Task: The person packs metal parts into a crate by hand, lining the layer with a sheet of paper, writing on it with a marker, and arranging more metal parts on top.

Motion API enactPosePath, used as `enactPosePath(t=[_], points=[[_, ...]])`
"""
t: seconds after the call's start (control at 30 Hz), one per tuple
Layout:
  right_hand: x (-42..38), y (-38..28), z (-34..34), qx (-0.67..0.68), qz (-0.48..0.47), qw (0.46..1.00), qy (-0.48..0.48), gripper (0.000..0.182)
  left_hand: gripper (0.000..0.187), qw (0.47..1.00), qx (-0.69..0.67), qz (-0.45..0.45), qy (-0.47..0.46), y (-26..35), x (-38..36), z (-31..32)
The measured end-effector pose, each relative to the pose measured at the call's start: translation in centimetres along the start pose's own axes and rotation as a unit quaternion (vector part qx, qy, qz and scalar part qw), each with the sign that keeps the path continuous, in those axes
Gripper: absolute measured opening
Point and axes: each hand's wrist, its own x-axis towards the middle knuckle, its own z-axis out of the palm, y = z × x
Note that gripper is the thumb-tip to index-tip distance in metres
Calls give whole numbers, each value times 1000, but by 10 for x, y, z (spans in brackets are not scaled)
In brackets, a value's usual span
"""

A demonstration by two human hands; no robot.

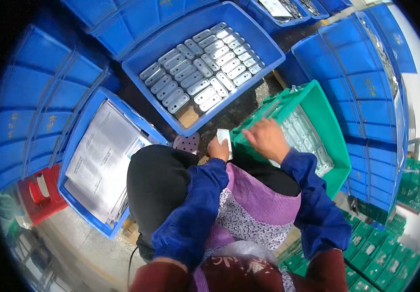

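On the far left a small red plastic stool point(42, 194) stands beside a shallow blue plastic crate holding printed paper sheets point(104, 160). Further off, in the middle, a large blue plastic crate point(263, 48) carries neat rows of flat, oblong grey metal plates point(202, 68). Near its front corner the person's left hand point(218, 148) has its fingers closed around a small white cloth or folded paper point(224, 136), held just beside the rim of a green plastic crate point(334, 131) resting tilted on the lap. The right hand point(267, 138) reaches into that green crate, palm down over more pale metal plates point(305, 136); its fingers are hidden under the hand, so their spread cannot be told. The plates look stiff, thin, smooth and probably slippery, light singly but heavy stacked; the long edges seem the surest place to pinch one. Stacked blue crates point(361, 82) rise at the right.
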Motion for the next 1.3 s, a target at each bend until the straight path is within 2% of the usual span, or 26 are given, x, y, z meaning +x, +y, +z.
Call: enactPosePath(t=[0.07, 0.1, 0.13, 0.17, 0.27, 0.33, 0.4, 0.47, 0.5, 0.57, 0.63, 0.7, 0.73, 0.87, 0.93, 1.0, 1.07, 1.1, 1.13, 1.2, 1.23, 1.3], points=[[0, -2, -2, -25, 5, 999, 28, 28, 32, 1000, -3, -14, 4, -7, 6, 6], [-2, 0, -2, -51, -6, 998, 35, 28, 30, 999, -6, 10, 52, -10, 4, 12], [-1, 0, -7, -52, -4, 998, 25, 27, 31, 998, 52, -8, 24, -10, 5, 11], [-1, 0, -9, -23, 1, 999, 31, 27, 27, 1000, -5, 1, -1, -11, 6, 10], [-3, 3, -14, -9, 13, 999, 35, 27, 21, 999, 18, 32, 11, -2, 5, 7], [-5, 3, -17, 16, 27, 999, 44, 30, 23, 999, -23, 36, -13, 6, 6, 5], [-7, 2, -22, 32, 53, 998, 27, 30, 27, 993, 63, 35, -97, 31, 4, -7], [-7, -1, -27, 34, 66, 997, 31, 31, 23, 994, 22, 84, -66, 27, 4, 9], [-8, -1, -29, 33, 74, 996, 26, 31, 21, 976, 104, 127, -141, 23, 9, 12], [-11, 0, -29, 22, 75, 997, 27, 31, 19, 986, -20, 132, -100, 14, 9, 26], [-10, -2, -33, 27, 76, 996, 33, 31, 21, 985, -31, 124, -119, 18, 13, 29], [-9, -3, -36, 63, 66, 995, 51, 30, 27, 986, -38, 56, -151, 34, 17, 24], [-10, -3, -35, 63, 66, 995, 49, 30, 26, 986, -53, 106, -121, 20, 23, 42], [-10, -3, -38, 51, 55, 995, 58, 28, 16, 975, -37, 149, -158, 35, 39, 52], [-10, -3, -38, 51, 61, 995, 62, 28, 19, 979, -34, 136, -145, 39, 42, 58], [-10, -2, -35, 51, 57, 995, 63, 28, 20, 972, -14, 162, -167, 38, 46, 63], [-10, -1, -33, 51, 55, 995, 63, 28, 21, 976, -31, 135, -166, 34, 46, 71], [-9, 0, -32, 48, 53, 996, 60, 28, 28, 966, -60, 103, -231, 33, 50, 75], [-9, 0, -31, 45, 51, 996, 56, 28, 28, 965, -60, 103, -233, 35, 49, 79], [-8, -1, -32, 47, 55, 996, 54, 27, 40, 964, 26, 20, -265, 39, 45, 86], [-7, -1, -33, 49, 57, 996, 52, 27, 51, 963, -2, 24, -269, 42, 42, 82], [-8, 2, -29, 47, 54, 996, 59, 27, 50, 967, -12, 46, -252, 49, 35, 74]])
